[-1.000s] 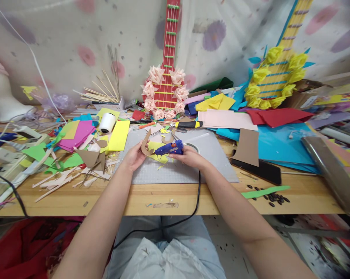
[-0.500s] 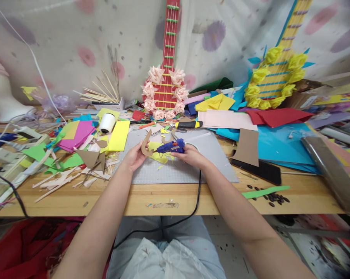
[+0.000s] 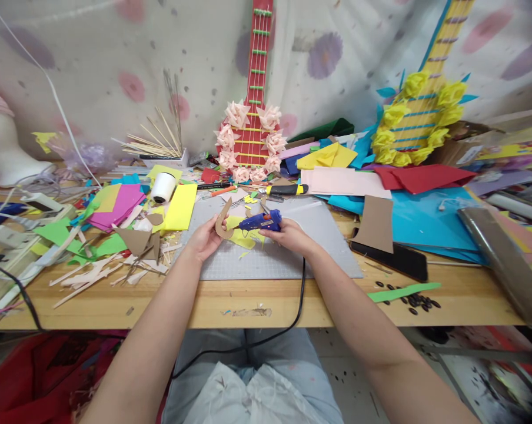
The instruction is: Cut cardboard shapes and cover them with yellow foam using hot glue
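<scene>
My left hand (image 3: 204,240) pinches a curved brown cardboard piece (image 3: 224,219) and holds it upright over the grey cutting mat (image 3: 323,247). My right hand (image 3: 289,235) is wrapped round a blue hot glue gun (image 3: 262,222), whose nozzle points left at the cardboard piece and sits just beside it. The gun's black cord (image 3: 299,300) runs off the table edge toward my lap. A yellow paper scrap (image 3: 242,238) lies on the mat under the two hands.
Coloured paper sheets and scraps (image 3: 116,203), wooden sticks (image 3: 93,274) and a white thread spool (image 3: 162,186) crowd the left. A red paper guitar (image 3: 252,126) and a yellow-flowered guitar (image 3: 418,118) lean at the back. A utility knife (image 3: 286,189), brown card (image 3: 376,222), black phone (image 3: 396,259) and dark seeds (image 3: 414,300) lie right.
The glue gun has shifted slightly, its nozzle staying close to the cardboard piece. Both hands have hardly moved.
</scene>
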Motion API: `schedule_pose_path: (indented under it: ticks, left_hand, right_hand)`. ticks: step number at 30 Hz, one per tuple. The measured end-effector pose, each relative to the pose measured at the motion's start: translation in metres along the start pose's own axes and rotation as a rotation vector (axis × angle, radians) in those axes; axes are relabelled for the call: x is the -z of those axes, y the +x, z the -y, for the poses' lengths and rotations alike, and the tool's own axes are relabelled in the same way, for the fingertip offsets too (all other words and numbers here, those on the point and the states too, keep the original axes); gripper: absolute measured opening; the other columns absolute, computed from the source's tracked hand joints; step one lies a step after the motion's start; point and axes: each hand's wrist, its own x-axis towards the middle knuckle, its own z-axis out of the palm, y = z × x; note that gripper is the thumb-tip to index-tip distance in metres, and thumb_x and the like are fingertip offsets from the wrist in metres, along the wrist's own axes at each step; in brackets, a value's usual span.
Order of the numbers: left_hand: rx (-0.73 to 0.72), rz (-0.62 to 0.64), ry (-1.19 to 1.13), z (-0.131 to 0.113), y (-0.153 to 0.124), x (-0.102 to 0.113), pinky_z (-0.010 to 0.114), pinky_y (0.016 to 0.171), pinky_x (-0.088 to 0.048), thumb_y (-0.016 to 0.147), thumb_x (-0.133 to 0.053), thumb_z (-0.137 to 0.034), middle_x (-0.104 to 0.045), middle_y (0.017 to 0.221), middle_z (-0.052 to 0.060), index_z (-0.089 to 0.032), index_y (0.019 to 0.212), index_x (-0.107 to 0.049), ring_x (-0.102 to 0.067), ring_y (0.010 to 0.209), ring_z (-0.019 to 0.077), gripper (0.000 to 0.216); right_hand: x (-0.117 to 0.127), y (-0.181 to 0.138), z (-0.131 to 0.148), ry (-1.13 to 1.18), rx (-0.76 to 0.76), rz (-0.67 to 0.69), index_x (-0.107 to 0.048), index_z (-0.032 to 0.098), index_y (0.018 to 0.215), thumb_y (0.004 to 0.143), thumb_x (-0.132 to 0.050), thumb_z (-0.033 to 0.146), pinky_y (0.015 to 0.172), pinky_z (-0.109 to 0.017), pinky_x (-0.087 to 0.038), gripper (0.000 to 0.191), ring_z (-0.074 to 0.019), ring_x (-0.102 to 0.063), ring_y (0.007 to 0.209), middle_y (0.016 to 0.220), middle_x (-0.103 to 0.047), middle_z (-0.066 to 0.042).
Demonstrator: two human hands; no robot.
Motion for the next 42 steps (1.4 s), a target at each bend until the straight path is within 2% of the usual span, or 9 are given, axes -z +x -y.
schedule_pose_path:
  ticks: [8, 13, 15, 18, 20, 24, 31, 36, 42]
  left_hand:
    - [0.008, 0.055, 0.011, 0.000, 0.000, 0.001, 0.017, 0.062, -0.047, 0.089, -0.043, -0.022, -0.060, 0.063, 0.001, -0.010, 0.100, -0.063, -0.055, 0.055, 0.0056, 0.025]
    - [-0.023, 0.031, -0.008, 0.000, -0.001, -0.001, 0.018, 0.064, -0.048, 0.087, -0.046, -0.020, -0.061, 0.065, 0.003, -0.008, 0.092, -0.064, -0.056, 0.057, 0.0066, 0.021]
    - [-0.034, 0.014, -0.011, 0.000, -0.002, -0.002, 0.019, 0.064, -0.048, 0.087, -0.047, -0.019, -0.061, 0.065, 0.003, -0.007, 0.091, -0.063, -0.057, 0.058, 0.0071, 0.021]
    - [-0.035, -0.010, -0.030, 0.000, -0.003, -0.003, 0.018, 0.063, -0.048, 0.088, -0.044, -0.018, -0.061, 0.065, 0.003, -0.007, 0.090, -0.063, -0.056, 0.057, 0.0064, 0.023]
    - [-0.051, -0.008, -0.066, -0.001, -0.002, -0.003, 0.018, 0.063, -0.049, 0.089, -0.042, -0.019, -0.060, 0.065, 0.002, -0.007, 0.090, -0.063, -0.056, 0.057, 0.0059, 0.024]
    - [-0.138, -0.001, -0.191, -0.007, 0.004, 0.001, 0.016, 0.059, -0.048, 0.090, -0.041, -0.022, -0.060, 0.065, 0.001, -0.009, 0.092, -0.062, -0.056, 0.057, 0.0053, 0.025]
    - [-0.203, -0.027, -0.369, -0.016, 0.005, 0.007, 0.015, 0.054, -0.046, 0.092, -0.038, -0.024, -0.061, 0.064, 0.000, -0.013, 0.089, -0.061, -0.058, 0.060, 0.0051, 0.026]
    - [-0.223, -0.028, -0.384, -0.017, -0.001, 0.007, 0.015, 0.053, -0.046, 0.091, -0.039, -0.025, -0.060, 0.065, 0.000, -0.012, 0.088, -0.061, -0.057, 0.059, 0.0051, 0.026]
    - [-0.240, -0.035, -0.394, -0.017, -0.002, 0.007, 0.016, 0.055, -0.046, 0.091, -0.041, -0.024, -0.061, 0.066, 0.000, -0.012, 0.087, -0.063, -0.058, 0.059, 0.0056, 0.026]
  right_hand:
    - [-0.002, 0.000, 0.004, 0.039, 0.023, 0.025, -0.068, 0.020, 0.092, 0.071, -0.056, 0.056, 0.062, -0.026, -0.040, 0.043, -0.0141, -0.053, 0.065, 0.068, -0.061, -0.001]
    - [0.004, -0.001, 0.003, 0.332, -0.079, -0.002, -0.064, 0.017, 0.076, 0.068, -0.058, 0.057, 0.052, -0.024, -0.039, 0.041, -0.0106, -0.048, 0.049, 0.053, -0.055, 0.001]
    - [0.013, -0.001, -0.001, 0.476, -0.106, -0.075, -0.062, 0.016, 0.069, 0.069, -0.057, 0.057, 0.048, -0.022, -0.037, 0.041, -0.0092, -0.047, 0.046, 0.051, -0.053, 0.001]
    - [0.032, 0.002, -0.018, 0.543, -0.119, -0.314, -0.061, 0.016, 0.069, 0.069, -0.056, 0.057, 0.045, -0.022, -0.034, 0.041, -0.0079, -0.043, 0.044, 0.050, -0.051, 0.001]
    - [0.043, 0.005, -0.034, 0.463, -0.196, -0.464, -0.061, 0.016, 0.069, 0.067, -0.058, 0.056, 0.044, -0.023, -0.032, 0.041, -0.0082, -0.041, 0.042, 0.049, -0.050, 0.002]
    - [0.055, 0.012, -0.061, 0.179, -0.334, -0.547, -0.065, 0.013, 0.079, 0.064, -0.062, 0.052, 0.053, -0.026, -0.040, 0.042, -0.0139, -0.053, 0.055, 0.063, -0.062, -0.005]
    - [0.054, 0.015, -0.065, -0.080, -0.308, -0.433, -0.064, 0.013, 0.104, 0.070, -0.056, 0.057, 0.078, -0.030, -0.043, 0.056, -0.0234, -0.061, 0.093, 0.102, -0.066, -0.013]
    - [0.057, 0.013, -0.070, -0.196, -0.384, -0.435, -0.062, 0.015, 0.104, 0.069, -0.054, 0.061, 0.080, -0.036, -0.042, 0.060, -0.0285, -0.060, 0.096, 0.103, -0.066, -0.015]
    - [0.072, -0.005, -0.065, -0.530, -0.418, -0.407, -0.056, 0.013, 0.098, 0.059, -0.062, 0.063, 0.074, -0.034, -0.042, 0.064, -0.0289, -0.056, 0.095, 0.101, -0.062, -0.016]
